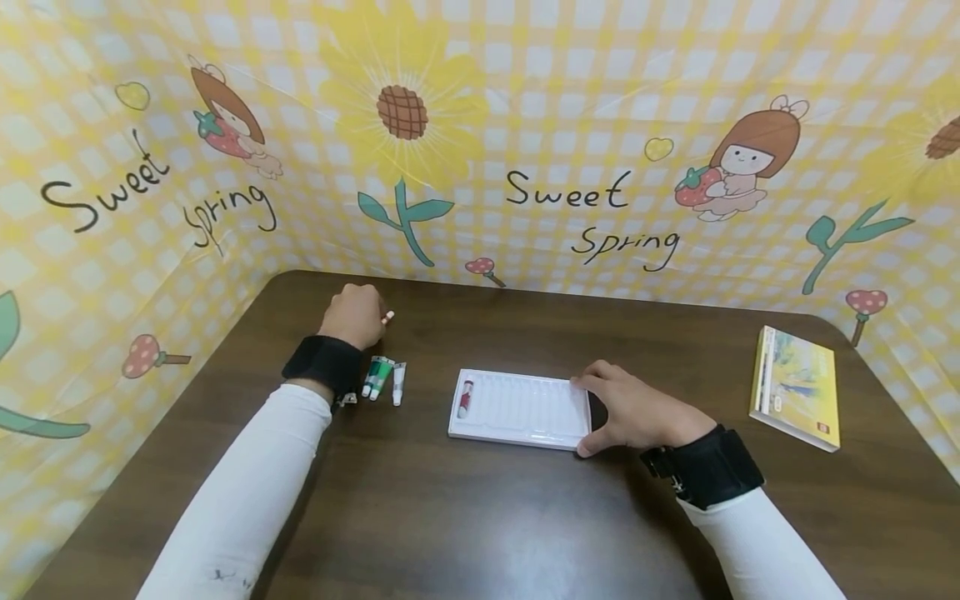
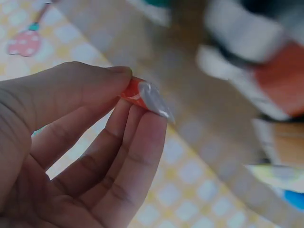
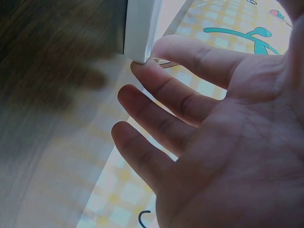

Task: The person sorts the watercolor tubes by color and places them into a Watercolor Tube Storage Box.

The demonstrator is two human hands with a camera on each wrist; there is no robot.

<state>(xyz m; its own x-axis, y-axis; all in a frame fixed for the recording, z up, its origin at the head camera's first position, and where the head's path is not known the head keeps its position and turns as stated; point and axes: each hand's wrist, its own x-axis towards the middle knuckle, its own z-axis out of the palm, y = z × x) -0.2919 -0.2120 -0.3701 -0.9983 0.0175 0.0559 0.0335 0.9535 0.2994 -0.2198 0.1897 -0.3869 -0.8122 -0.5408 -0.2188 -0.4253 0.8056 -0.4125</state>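
Observation:
My left hand [image 1: 355,317], over the far left of the table, pinches a small red-orange paint tube [image 2: 135,95] between thumb and fingertips. The tube's silvery flat end shows in the left wrist view; in the head view, only its pale tip [image 1: 387,317] peeks out past the hand. With thumb and fingers at the corners of its right end, my right hand [image 1: 637,408] holds a white ridged tray [image 1: 525,437]. One dark red paint tube [image 1: 466,399] lies in the tray's leftmost slot.
Several tubes, including a green tube [image 1: 382,379] and a white-bodied tube [image 1: 399,383], lie near my left wrist, which partly hides others. A flat yellow printed box [image 1: 798,387] lies at the right. Checked yellow cloth [image 1: 525,125] hangs behind the brown table [image 1: 480,517].

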